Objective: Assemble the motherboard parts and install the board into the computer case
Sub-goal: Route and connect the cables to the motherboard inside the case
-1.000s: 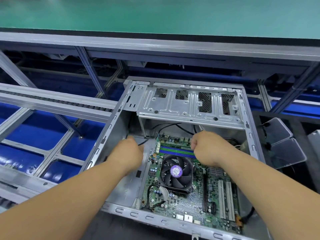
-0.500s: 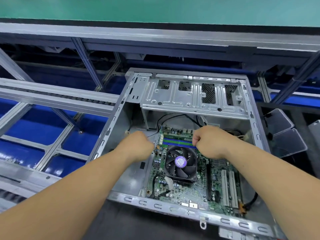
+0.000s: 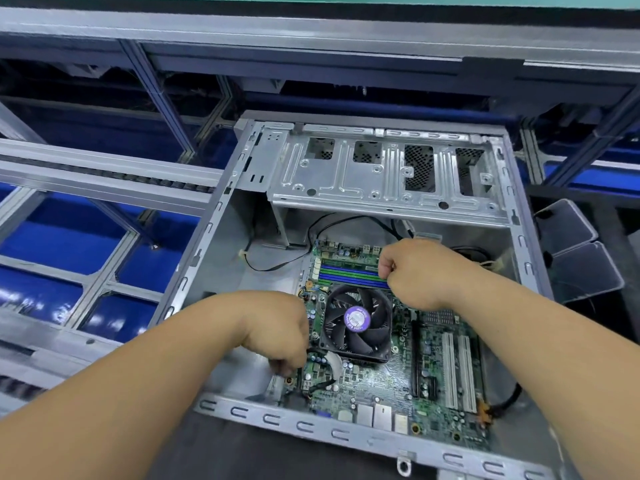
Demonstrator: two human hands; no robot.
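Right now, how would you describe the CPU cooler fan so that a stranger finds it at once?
Look inside the open computer case, at the green motherboard lying in it. Between the two hands sits the CPU cooler fan: black and round-bladed, the only part with a purple sticker on its hub.

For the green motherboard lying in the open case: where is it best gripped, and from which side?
Probably by its bare left and right edges, coming from above: the green motherboard lies flat inside the grey metal computer case, and the black cooler fan fills its middle. The left hand already holds the left edge; the right hand has its grip at the memory slots.
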